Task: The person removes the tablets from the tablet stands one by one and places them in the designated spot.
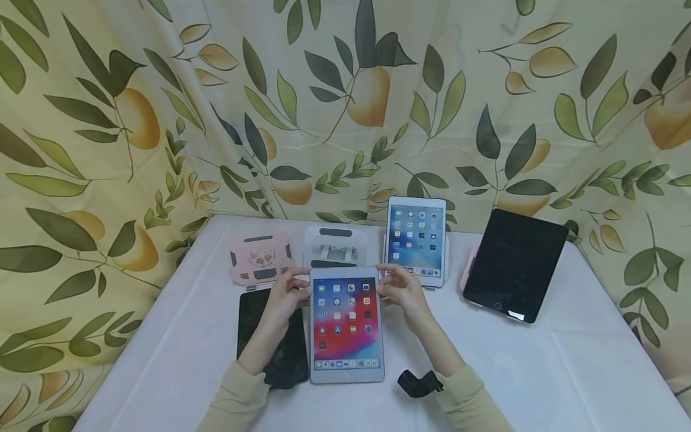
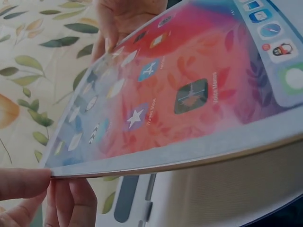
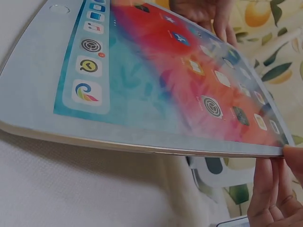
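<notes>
Between both hands is a white tablet [image 1: 346, 324] with a gold edge, its lit home screen showing a red and blue wallpaper. My left hand [image 1: 286, 294] pinches its upper left corner, thumb on the face and fingers behind. At the upper right corner my right hand [image 1: 403, 295] grips the same way. In both wrist views the tablet's underside is raised off the white surface. Just behind its top edge lies a white stand [image 1: 335, 243] with dark grey pads. A dark-screened tablet [image 1: 291, 351] lies left of it, partly hidden by my left forearm.
A pink stand [image 1: 263, 255] lies at the back left, above the dark tablet. Back right, a white tablet [image 1: 417, 237] with a lit blue screen leans on a stand. Farther right, a black tablet [image 1: 515, 264] is propped on a pink stand. A patterned curtain [image 1: 335, 156] borders the white table [image 1: 540, 372].
</notes>
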A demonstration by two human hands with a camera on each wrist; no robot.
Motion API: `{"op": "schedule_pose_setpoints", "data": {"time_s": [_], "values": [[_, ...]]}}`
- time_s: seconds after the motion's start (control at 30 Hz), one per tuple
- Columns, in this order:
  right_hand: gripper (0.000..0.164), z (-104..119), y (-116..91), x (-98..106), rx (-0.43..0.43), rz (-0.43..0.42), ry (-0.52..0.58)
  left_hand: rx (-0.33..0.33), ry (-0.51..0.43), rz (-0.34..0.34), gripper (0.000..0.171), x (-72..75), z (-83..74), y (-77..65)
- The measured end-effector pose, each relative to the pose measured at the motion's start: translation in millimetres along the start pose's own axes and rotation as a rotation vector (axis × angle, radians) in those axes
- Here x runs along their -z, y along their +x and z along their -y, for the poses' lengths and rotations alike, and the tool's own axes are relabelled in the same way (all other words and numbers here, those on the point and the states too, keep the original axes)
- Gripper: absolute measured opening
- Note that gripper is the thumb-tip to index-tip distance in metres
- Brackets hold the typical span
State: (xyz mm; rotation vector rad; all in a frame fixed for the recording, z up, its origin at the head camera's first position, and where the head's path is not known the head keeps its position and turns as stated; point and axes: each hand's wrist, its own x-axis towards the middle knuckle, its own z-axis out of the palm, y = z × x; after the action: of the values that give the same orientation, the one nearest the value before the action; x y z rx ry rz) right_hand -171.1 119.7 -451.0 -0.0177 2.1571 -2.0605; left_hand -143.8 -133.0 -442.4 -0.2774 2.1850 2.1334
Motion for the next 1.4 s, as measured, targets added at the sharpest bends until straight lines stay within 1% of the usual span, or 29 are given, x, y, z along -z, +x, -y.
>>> {"op": "schedule_pose_setpoints", "data": {"time_s": [0.23,0.47,0.6,0.8,0.93,1.17,1.3,1.4], "values": [[0.041,-4.0,1.6,-3.2,-0.027,-0.012,-0.027,0.027,-0.005,-0.018,0.037,0.1,7.6,4.7],[0.042,-6.6,4.8,-9.9,-0.026,-0.066,-0.061,0.040,0.012,-0.048,0.036,-3.2,12.5,8.5],[0.041,-8.3,5.9,-14.8,-0.032,-0.096,-0.108,0.039,0.052,-0.071,0.035,-5.5,15.4,9.7],[0.042,-10.0,6.7,-19.2,-0.045,-0.096,-0.207,0.032,0.090,-0.096,0.034,-6.8,19.8,10.5],[0.042,-11.6,7.1,-19.0,-0.060,-0.083,-0.235,0.042,0.105,-0.090,0.034,-6.5,22.1,10.4],[0.043,-13.9,6.9,-15.4,-0.076,-0.038,-0.260,0.077,0.173,-0.064,0.037,-6.0,21.3,6.7],[0.043,-16.8,6.5,-14.7,-0.086,-0.035,-0.279,0.109,0.186,-0.041,0.039,-5.7,20.3,5.4],[0.042,-19.4,6.5,-14.7,-0.088,-0.032,-0.280,0.147,0.174,-0.023,0.041,-5.1,19.9,4.7]]}}
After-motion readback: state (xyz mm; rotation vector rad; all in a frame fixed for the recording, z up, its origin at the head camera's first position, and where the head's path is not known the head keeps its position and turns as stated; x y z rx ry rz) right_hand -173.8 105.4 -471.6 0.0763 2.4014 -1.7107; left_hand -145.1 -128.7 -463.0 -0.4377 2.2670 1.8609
